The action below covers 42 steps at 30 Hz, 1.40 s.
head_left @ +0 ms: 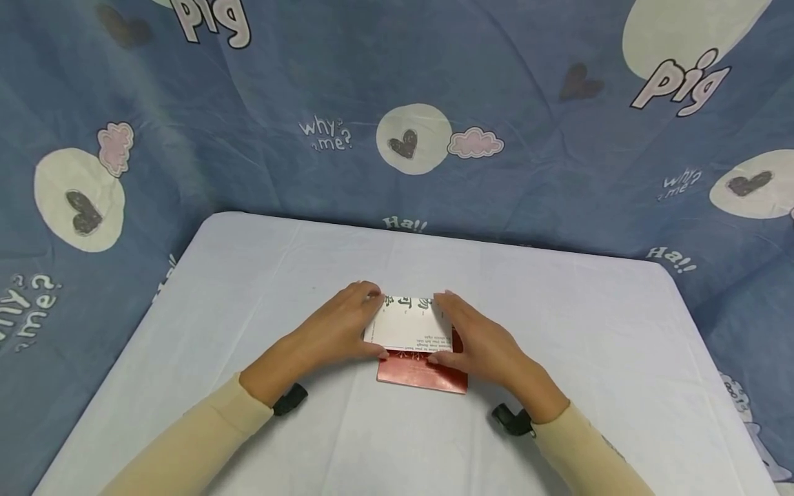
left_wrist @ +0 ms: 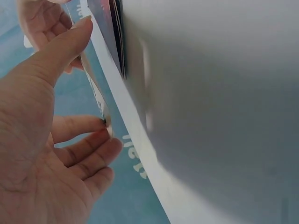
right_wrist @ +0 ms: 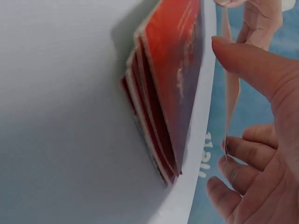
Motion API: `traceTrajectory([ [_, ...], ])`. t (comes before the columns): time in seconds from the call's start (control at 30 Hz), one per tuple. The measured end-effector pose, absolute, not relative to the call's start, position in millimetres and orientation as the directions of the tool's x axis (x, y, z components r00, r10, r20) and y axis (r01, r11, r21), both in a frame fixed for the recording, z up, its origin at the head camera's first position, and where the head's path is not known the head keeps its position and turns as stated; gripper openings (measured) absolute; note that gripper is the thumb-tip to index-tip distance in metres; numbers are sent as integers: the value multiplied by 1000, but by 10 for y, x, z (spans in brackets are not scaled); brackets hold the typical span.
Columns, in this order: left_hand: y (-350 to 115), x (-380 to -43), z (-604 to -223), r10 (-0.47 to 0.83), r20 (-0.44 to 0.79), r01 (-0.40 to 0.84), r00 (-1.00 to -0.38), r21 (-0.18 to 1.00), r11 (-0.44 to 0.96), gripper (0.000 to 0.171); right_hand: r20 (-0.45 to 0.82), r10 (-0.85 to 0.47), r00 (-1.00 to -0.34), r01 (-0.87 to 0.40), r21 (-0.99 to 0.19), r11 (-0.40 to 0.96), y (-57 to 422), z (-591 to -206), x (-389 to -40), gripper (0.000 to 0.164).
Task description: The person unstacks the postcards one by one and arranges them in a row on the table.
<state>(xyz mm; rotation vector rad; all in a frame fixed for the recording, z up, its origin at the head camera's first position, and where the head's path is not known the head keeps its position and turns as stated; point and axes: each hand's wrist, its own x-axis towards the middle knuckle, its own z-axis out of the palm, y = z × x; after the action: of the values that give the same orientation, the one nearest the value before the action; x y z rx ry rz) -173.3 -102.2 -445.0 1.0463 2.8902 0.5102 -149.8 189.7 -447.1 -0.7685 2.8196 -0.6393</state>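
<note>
A white printed card [head_left: 409,325] with large dark characters and small lines of text is held between both hands, above the table. The left hand [head_left: 338,327] grips its left end, thumb toward the near edge and fingers at the far edge. At the opposite end the right hand [head_left: 486,344] holds it the same way. In the right wrist view the card [right_wrist: 232,91] shows edge-on, thin and slightly bent. Below lies a small stack of red folded cards or envelopes [head_left: 422,375], partly covered by the white card; its layers [right_wrist: 173,70] fan apart at one end.
A white cloth covers the table [head_left: 298,441]. Behind and beside it hangs a blue printed curtain [head_left: 347,186]. Dark wrist cameras [head_left: 290,399] sit under both wrists, close to the tabletop.
</note>
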Motion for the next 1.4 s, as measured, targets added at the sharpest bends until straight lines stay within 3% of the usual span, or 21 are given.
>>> traceTrajectory([
  [0.4,-1102,-1859,-4430,636,90,629,-767,305,715,92,-73,-506,-859,-409,-496,766,1865,-4420,-1634,99],
  [1.07,-1185,-2066,-4522,638,127,648,-759,235,724,93,-45,-544,-838,-464,-467,753,1731,-4402,-1883,98],
  [1.4,-1244,-2258,-4482,596,77,588,-799,305,749,93,-69,-526,-848,-446,-445,777,1616,-4421,-2087,97],
])
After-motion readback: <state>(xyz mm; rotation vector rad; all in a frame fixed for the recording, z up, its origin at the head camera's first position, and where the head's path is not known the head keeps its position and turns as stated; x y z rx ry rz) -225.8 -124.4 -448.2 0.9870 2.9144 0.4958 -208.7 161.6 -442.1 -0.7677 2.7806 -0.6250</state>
